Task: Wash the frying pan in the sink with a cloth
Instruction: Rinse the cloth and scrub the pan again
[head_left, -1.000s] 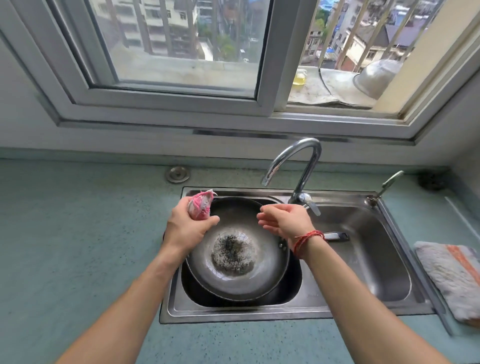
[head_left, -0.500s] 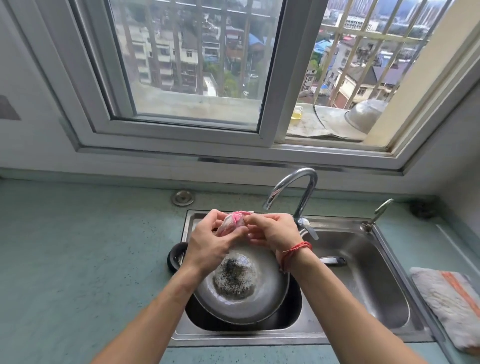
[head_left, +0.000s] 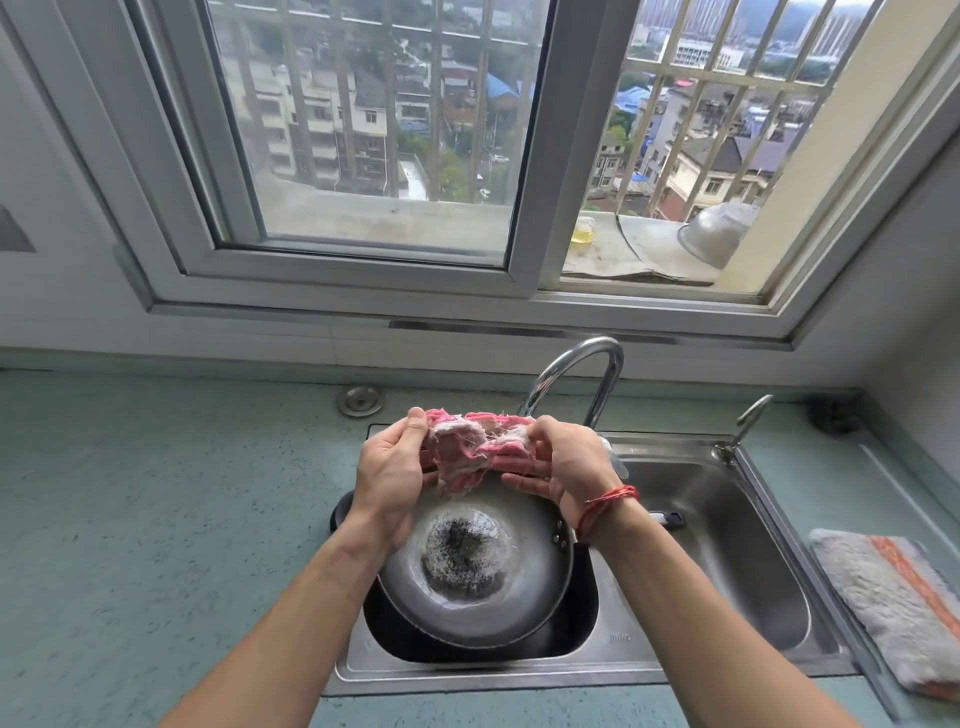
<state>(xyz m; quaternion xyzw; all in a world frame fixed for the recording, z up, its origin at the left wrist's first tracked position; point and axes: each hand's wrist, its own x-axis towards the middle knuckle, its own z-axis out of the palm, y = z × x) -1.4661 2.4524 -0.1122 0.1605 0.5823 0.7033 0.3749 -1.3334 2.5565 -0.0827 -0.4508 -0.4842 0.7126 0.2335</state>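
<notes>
A steel frying pan (head_left: 524, 597) with a burnt black patch in its middle lies tilted in the left bowl of the sink (head_left: 467, 675). Its dark handle end (head_left: 667, 518) points right, behind my right forearm. Above the pan's far rim I hold a frayed pink and white cloth (head_left: 470, 452) stretched between both hands. My left hand (head_left: 389, 478) grips its left end. My right hand (head_left: 563, 465), with a red string on the wrist, grips its right end.
A curved chrome tap (head_left: 576, 374) rises behind the cloth, with no water running. The sink's right bowl (head_left: 737, 551) has a small second tap (head_left: 743, 428) at its back corner. A grey and orange towel (head_left: 888, 597) lies on the green counter at right. A round steel cap (head_left: 359, 401) sits left of the tap.
My right hand joined my left on the bunched cloth, and both hands pulled it apart into a spread strip above the pan. The camera tilted up.
</notes>
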